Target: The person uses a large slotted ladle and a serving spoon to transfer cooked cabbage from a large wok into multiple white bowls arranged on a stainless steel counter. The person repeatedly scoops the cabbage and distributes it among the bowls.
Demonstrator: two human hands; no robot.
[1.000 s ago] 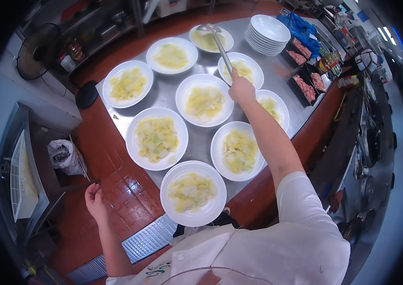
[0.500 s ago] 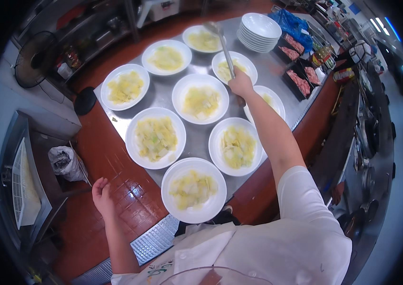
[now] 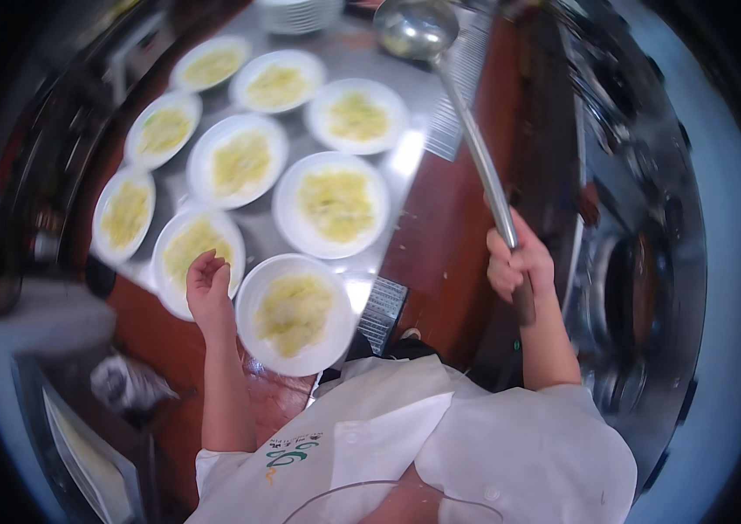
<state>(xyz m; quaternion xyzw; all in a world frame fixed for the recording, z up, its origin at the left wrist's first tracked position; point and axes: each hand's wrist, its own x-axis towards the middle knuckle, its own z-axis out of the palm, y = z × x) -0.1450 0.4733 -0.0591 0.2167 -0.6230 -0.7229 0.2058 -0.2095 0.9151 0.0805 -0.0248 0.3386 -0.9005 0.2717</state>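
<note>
My right hand [image 3: 523, 262] grips the handle of a long metal ladle [image 3: 475, 135]. The ladle slants up and away, and its round bowl is beyond the table's right edge in this view. My left hand [image 3: 211, 295] is raised with loosely bent fingers and nothing in it, in front of a white plate [image 3: 159, 271] of pale yellow, cabbage-like pieces. Beside it, nearest my body, a deep white plate [image 3: 336, 345] bears more of the same pieces [image 3: 292, 316]. Several similar filled plates [image 3: 279, 214] spread over the metal table [image 3: 257, 229].
A stack of white plates [image 3: 301, 16] stands at the table's far end. A dark cooking range [image 3: 619, 349] with pans runs along the right. Red tiled floor [image 3: 427, 227] lies between. At lower left are a pale bag [image 3: 130, 384] and a metal basin [image 3: 82, 445].
The view has turned rightward, so the table appears farther left. The ladle has swung from above the far plates to the table's right. My left hand now appears before a plate.
</note>
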